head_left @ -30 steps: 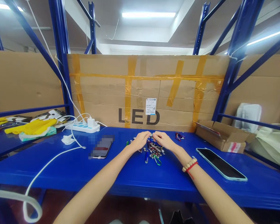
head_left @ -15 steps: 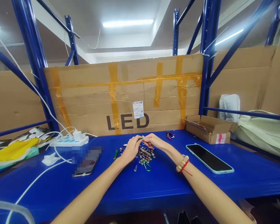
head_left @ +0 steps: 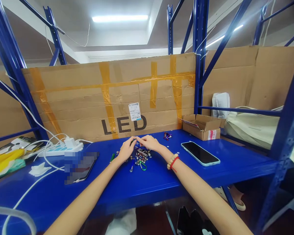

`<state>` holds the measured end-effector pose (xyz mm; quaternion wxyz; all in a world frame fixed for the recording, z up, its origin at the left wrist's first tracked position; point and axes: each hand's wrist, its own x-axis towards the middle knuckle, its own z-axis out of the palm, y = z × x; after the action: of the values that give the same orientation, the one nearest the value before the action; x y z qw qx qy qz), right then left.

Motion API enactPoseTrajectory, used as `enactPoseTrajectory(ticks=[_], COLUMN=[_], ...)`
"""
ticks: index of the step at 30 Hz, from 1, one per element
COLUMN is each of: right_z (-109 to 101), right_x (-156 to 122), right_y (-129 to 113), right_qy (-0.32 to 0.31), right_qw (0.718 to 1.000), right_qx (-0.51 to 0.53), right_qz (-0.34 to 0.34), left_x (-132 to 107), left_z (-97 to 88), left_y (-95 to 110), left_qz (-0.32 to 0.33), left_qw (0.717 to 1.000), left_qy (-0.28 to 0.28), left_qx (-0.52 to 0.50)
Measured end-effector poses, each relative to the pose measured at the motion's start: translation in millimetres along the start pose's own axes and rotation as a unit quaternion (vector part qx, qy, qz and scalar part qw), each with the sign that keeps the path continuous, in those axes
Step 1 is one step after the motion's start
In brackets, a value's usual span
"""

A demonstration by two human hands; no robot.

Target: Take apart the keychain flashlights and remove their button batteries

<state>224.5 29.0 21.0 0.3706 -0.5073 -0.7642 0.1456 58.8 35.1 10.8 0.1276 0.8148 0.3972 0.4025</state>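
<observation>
My left hand (head_left: 126,150) is closed in a pinch above the back of a pile of small parts. A small dark green piece shows at its fingertips; its kind is too small to tell. My right hand (head_left: 149,143) is closed too, its fingertips meeting the left ones, and what they hold is hidden. Below, the pile of small metal parts (head_left: 142,152) has silver discs and coloured tubes. At its front lie a green carabiner (head_left: 143,167) and a blue tube-like piece (head_left: 131,167). A green cylinder (head_left: 112,158) lies left of my left hand.
Several red and purple metal pieces (head_left: 167,135) lie at the back. A light-framed phone (head_left: 200,153) and an open cardboard box (head_left: 202,127) are on the right. A dark phone (head_left: 89,169), a power strip (head_left: 61,148) and white cables are on the left. Taped cardboard (head_left: 75,107) stands behind.
The view has turned to the right, so everything sits further left in the picture. Both hands stay together over the pile, and the green piece between them shows less.
</observation>
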Motion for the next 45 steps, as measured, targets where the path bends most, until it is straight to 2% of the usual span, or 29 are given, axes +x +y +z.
enactPoseTrajectory(ticks=[3, 5, 10, 14, 16, 19, 22, 25, 28, 33, 37, 40, 45], right_z=[1, 3, 8, 6, 7, 11, 18, 22, 24, 26, 25, 23, 20], right_x=[0, 2, 7, 6, 4, 1, -2, -5, -8, -11, -8, -6, -4], right_y=[1, 4, 11, 12, 9, 3, -3, -6, -8, -23, -29, -29, -30], right_qy=[0.094, 0.109, 0.109, 0.065, 0.045, 0.027, 0.033, 0.049, 0.05, 0.101, 0.126, 0.12, 0.116], right_qw=[0.995, 0.991, 0.986, 0.988, 0.99, 0.988, 0.986, 0.989, 0.99, 0.985, 0.981, 0.979, 0.975], right_qx=[-0.013, 0.018, 0.071, 0.08, 0.071, 0.049, 0.038, 0.035, 0.056, 0.133, 0.147, 0.156, 0.182], right_qz=[-0.038, -0.07, -0.102, -0.114, -0.117, -0.142, -0.157, -0.137, -0.118, -0.04, 0.028, 0.051, 0.059], left_x=[2, 3, 3, 2, 2, 2, -1, -4, -6, -8, -9, -7, 2], left_z=[-1.1, -2.4, -6.9, -9.2, -8.6, -6.8, -6.4, -7.8, -9.4, -8.0, -5.9, -5.3, -2.4], left_y=[-2, -4, -7, -13, -17, -22, -22, -16, -9, -5, -3, -3, -8], left_qz=[-0.029, -0.033, -0.014, -0.005, -0.019, -0.056, -0.079, -0.056, -0.052, -0.052, -0.037, -0.028, -0.072], left_qw=[0.999, 0.998, 0.997, 0.989, 0.983, 0.976, 0.982, 0.994, 0.998, 0.995, 0.996, 0.997, 0.985], left_qy=[0.017, 0.01, -0.044, -0.108, -0.123, -0.085, -0.051, -0.012, 0.004, 0.039, 0.034, 0.027, 0.035], left_qx=[-0.026, -0.047, -0.068, -0.098, -0.133, -0.194, -0.161, -0.09, -0.031, -0.071, -0.07, -0.071, -0.15])
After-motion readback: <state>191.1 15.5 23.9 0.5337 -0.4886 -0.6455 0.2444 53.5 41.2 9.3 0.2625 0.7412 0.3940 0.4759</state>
